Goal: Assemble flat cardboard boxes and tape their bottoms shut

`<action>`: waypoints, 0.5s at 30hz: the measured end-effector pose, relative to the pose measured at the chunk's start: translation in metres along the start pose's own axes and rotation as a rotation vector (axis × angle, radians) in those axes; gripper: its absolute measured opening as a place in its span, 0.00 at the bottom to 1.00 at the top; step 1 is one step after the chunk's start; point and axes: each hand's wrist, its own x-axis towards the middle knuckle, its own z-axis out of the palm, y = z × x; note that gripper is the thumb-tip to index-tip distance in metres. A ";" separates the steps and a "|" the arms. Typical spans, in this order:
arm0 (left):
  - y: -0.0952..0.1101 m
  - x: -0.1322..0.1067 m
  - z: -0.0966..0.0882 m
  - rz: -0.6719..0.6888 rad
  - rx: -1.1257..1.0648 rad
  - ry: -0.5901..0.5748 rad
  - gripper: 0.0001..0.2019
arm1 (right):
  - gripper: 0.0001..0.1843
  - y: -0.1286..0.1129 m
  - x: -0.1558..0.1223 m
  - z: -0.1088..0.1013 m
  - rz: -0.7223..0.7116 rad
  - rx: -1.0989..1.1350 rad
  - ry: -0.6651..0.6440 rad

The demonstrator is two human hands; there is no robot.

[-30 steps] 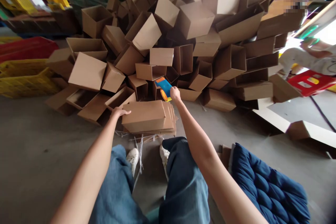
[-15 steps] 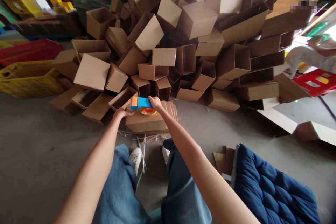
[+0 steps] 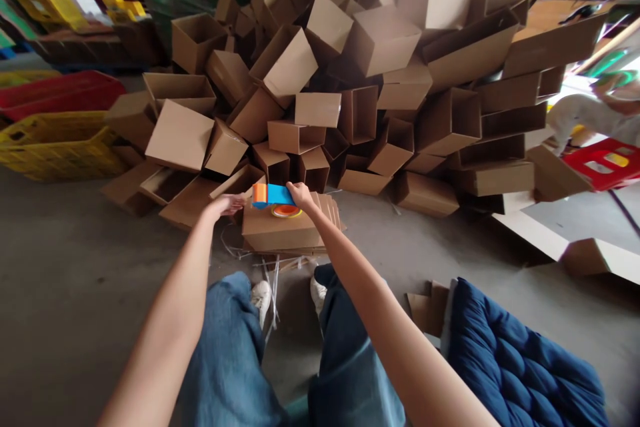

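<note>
My right hand (image 3: pixel 299 194) grips a blue and orange tape dispenser (image 3: pixel 273 199) and holds it over the far left part of a cardboard box (image 3: pixel 285 230). That box lies on top of a stack of flattened boxes on the floor in front of my feet. My left hand (image 3: pixel 227 204) is at the box's left end, fingers curled near the dispenser's orange tip; what it pinches is too small to make out.
A big heap of open cardboard boxes (image 3: pixel 350 80) rises behind the stack. Yellow crates (image 3: pixel 55 147) and a red one (image 3: pixel 60 90) stand at the left. A blue cushion (image 3: pixel 520 353) lies at lower right. Another person's arm (image 3: pixel 590 113) and a red crate (image 3: pixel 605 163) are at the right edge.
My right hand swung the tape dispenser from beyond the stack's far right corner to the box's left end. My left hand shifted slightly up, off the box's edge, toward the dispenser's tip.
</note>
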 end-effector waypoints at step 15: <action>0.008 -0.011 -0.008 -0.021 -0.329 -0.248 0.04 | 0.27 0.000 -0.003 0.000 -0.028 0.002 0.015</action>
